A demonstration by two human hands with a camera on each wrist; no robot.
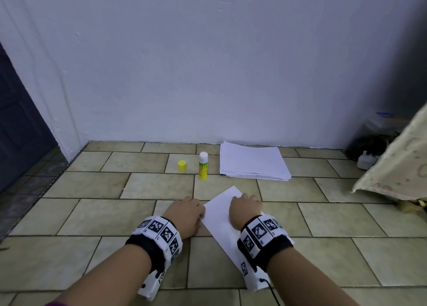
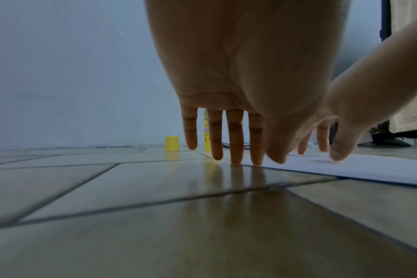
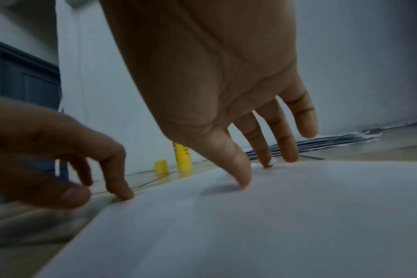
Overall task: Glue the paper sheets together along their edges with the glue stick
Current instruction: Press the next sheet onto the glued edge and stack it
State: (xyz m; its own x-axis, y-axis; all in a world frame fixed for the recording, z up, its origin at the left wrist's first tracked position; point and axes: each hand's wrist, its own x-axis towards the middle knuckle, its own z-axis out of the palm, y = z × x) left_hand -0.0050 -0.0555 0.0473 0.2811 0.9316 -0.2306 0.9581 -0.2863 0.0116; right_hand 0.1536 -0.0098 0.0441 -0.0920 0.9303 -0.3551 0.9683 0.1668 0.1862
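Observation:
A white paper sheet [image 1: 219,215] lies skewed on the tiled floor. My left hand [image 1: 187,211] is at its left edge; in the left wrist view its fingers [image 2: 236,150] point straight down, with the tips touching the floor beside the sheet [image 2: 369,169]. My right hand [image 1: 245,209] presses on top of the sheet [image 3: 274,216] with thumb and straight fingers [image 3: 262,150]. Neither hand holds anything. Behind them the yellow glue stick [image 1: 203,166] stands upright and uncapped. Its yellow cap [image 1: 182,166] stands to its left. A stack of white sheets [image 1: 253,163] lies by the wall.
A pale patterned cloth [image 1: 397,162] hangs in at the right, with a small white bottle [image 1: 366,160] and dark clutter behind it. A dark door [image 1: 20,125] is at the far left, and the wall runs close behind the stack.

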